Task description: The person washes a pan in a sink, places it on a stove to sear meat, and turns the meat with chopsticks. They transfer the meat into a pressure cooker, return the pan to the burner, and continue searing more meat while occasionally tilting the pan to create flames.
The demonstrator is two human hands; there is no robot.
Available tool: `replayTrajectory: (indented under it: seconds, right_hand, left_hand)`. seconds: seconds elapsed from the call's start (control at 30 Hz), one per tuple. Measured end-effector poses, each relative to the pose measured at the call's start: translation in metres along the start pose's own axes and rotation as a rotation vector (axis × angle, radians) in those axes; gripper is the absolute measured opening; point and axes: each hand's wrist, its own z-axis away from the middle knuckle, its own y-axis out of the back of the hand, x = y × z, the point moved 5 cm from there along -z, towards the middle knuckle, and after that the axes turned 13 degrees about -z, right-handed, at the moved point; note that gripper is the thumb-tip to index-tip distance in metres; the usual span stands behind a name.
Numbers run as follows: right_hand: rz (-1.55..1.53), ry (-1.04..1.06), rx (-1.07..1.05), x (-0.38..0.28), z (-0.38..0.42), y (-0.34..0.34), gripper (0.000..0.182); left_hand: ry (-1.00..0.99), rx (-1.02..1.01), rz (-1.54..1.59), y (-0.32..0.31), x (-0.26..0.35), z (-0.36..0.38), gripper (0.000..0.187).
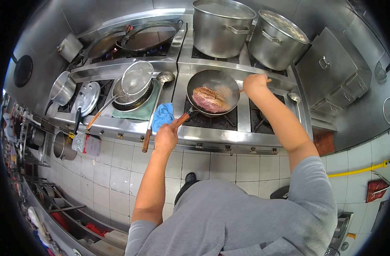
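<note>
A pan [213, 91] sits on a stove [242, 121] burner with a slab of meat [208, 99] inside. The left hand [166, 135] grips the pan's wooden handle [182, 120]. The right hand [254, 83] is closed on a thin utensil [242, 90] at the pan's right rim, below two large pots [246, 34].

Pan [212, 91] w/ meat [210, 99], on burner.
</note>
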Motion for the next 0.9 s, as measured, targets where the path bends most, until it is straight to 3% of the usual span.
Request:
replayTrajectory:
  seconds: [0.13, 0.27, 0.37, 0.43, 0.57, 0.73, 0.9]
  right_hand:
    - [-0.033, 0.087, -0.017, -0.008, 0.043, 0.019, 0.019]
    - [-0.023, 0.235, -0.067, -0.016, 0.037, -0.021, 0.018]
    - [-0.089, 0.29, -0.219, -0.025, 0.052, -0.024, 0.026]
    - [-0.514, 0.397, -0.168, -0.042, 0.059, -0.026, 0.024]
    - [-0.293, 0.236, -0.172, -0.07, 0.06, -0.034, 0.025]
    - [-0.272, -0.025, -0.014, -0.009, 0.082, 0.017, 0.019]
    - [-0.199, 0.156, -0.134, -0.015, 0.044, -0.049, 0.02]
  left_hand:
    - [0.007, -0.033, 0.006, -0.003, -0.003, -0.003, 0.035]
    - [-0.03, -0.008, 0.044, -0.003, -0.003, -0.003, 0.035]
    - [-0.004, -0.004, 0.061, 0.002, -0.001, 0.0, 0.035]
    - [-0.014, -0.005, 0.082, 0.0, -0.004, -0.001, 0.034]
    - [-0.082, 0.044, 0.107, -0.004, -0.007, -0.002, 0.034]
    - [-0.045, 0.051, 0.102, 0.001, -0.003, -0.002, 0.033]
    - [-0.035, 0.002, 0.121, 0.0, -0.004, -0.002, 0.032]
